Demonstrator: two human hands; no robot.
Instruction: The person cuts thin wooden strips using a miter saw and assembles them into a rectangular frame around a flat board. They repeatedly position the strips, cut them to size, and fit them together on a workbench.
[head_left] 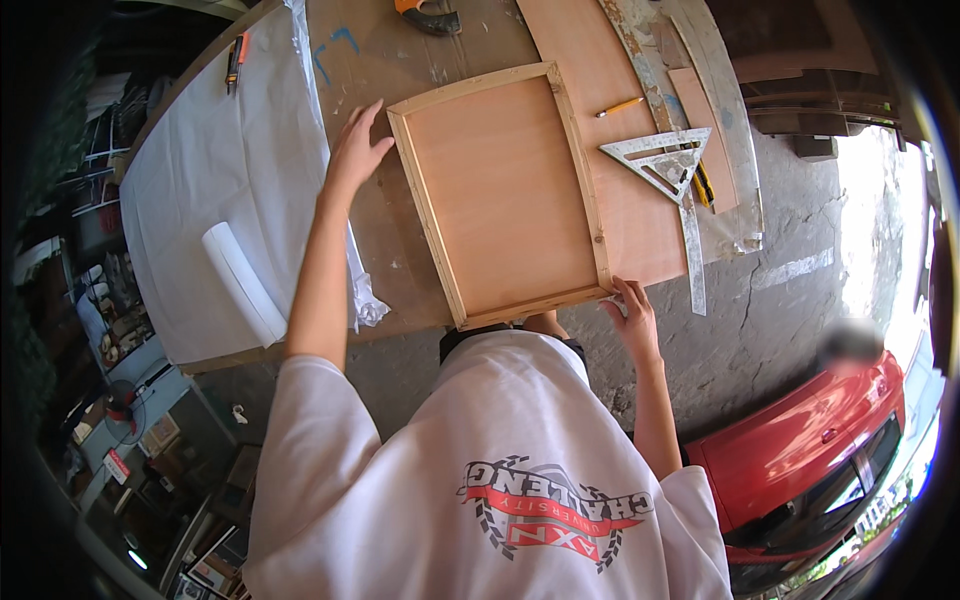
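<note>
A shallow rectangular wooden frame with a thin plywood panel inside lies in front of me, its near edge by the table's front. My left hand is just beside its far left corner, open, with the fingers stretched and the thumb apart; it holds nothing. At the near right corner is my right hand, its fingers curled close to the wood. Something small and pale shows between its thumb and fingers, but I cannot make out what it is.
A plywood sheet under the frame carries a pencil, a triangular square and a yellow cutter. A steel ruler overhangs the edge. White sheeting, a white roll and pliers lie left; an orange-black tool lies far.
</note>
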